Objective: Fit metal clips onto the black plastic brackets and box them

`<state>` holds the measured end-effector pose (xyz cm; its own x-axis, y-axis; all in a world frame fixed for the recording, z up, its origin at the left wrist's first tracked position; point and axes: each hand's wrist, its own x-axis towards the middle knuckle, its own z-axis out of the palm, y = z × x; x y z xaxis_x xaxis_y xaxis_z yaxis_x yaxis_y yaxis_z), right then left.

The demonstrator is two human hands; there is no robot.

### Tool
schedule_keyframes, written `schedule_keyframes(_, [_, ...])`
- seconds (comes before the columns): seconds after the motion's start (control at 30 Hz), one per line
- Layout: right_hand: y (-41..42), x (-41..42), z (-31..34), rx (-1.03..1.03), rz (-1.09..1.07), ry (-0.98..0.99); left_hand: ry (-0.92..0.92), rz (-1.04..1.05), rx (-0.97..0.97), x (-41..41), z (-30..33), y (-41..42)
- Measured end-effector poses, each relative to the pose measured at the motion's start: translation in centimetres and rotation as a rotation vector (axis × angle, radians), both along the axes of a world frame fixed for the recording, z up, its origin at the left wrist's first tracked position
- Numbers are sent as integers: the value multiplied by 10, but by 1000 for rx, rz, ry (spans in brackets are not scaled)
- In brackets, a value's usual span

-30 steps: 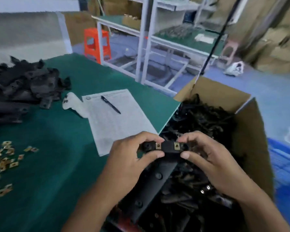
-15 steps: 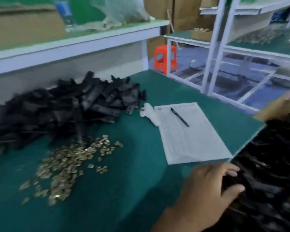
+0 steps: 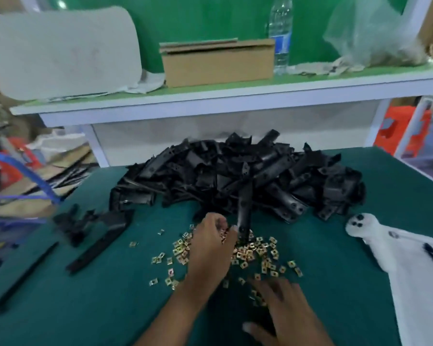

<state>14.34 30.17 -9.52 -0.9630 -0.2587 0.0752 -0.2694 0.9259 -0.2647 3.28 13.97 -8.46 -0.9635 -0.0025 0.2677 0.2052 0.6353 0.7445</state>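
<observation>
Left hand (image 3: 211, 243) reaches forward, fingers curled gripping a bracket (image 3: 244, 213) over the clips (image 3: 258, 253); right hand (image 3: 283, 310) flat, fingers spread, holding nothing.

clips (image 3: 248, 253): brass-coloured metal, shiny, scattered under and between the hands
brackets (image 3: 238, 178): black plastic, faintly glossy, heaped beyond the left hand
table mat (image 3: 110, 295): green, matt, smooth
paper sheet (image 3: 420, 265): white, matt, right of the right hand
box (image 3: 218, 62): brown cardboard, matt
</observation>
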Motion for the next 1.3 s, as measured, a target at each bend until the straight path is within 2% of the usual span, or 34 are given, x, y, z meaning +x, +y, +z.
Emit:
schedule_keyframes(0.07, [-21,-23,-15,-102,-18,13,-82,-29,-116,-26,5,26])
schedule_keyframes(0.13, [-30,-43,-11,-75,-23,43,-144,-11,-213,-49,10,49])
schedule_keyframes(0.17, [-30,-49,-14,-32,-19,129,-147,19,-253,-57,10,58])
schedule_keyframes(0.27, [-33,-56,-25,-79,4,197,-103,96,-224,-64,11,61])
schedule_keyframes(0.37, [-30,-62,-32,-126,18,277,-29,72,5,-43,17,34])
schedule_keyframes(0.43, [-30,-60,-32,-154,31,292,-22,-34,341,-21,20,7])
schedule_keyframes(0.53, [-28,-55,-29,-255,10,229,-273,-244,977,12,27,-33])
schedule_keyframes(0.57, [-28,-54,-29,-287,-16,219,-357,-266,1081,18,26,-43])
schedule_keyframes(0.63, [-24,-50,-31,-358,-46,216,-474,-266,1174,27,18,-57])
schedule_keyframes(0.7, [-19,-46,-30,-375,-14,223,-496,-266,1195,27,5,-64])
schedule_keyframes(0.83, [-20,-42,-16,-231,26,211,-429,-353,1221,24,-11,-69])
schedule_keyframes(0.93, [-20,-43,-14,-280,-19,247,-437,-345,1162,25,-19,-70])
schedule_keyframes(1.0, [-18,-42,-15,-363,-75,281,-480,-292,1262,26,-21,-69])
schedule_keyframes(1.07, [-19,-40,-12,-466,-133,271,-493,-347,1350,30,-17,-66])
schedule_keyframes(1.3, [-22,-43,-4,-1069,-249,115,-514,-552,1356,50,-15,-61])
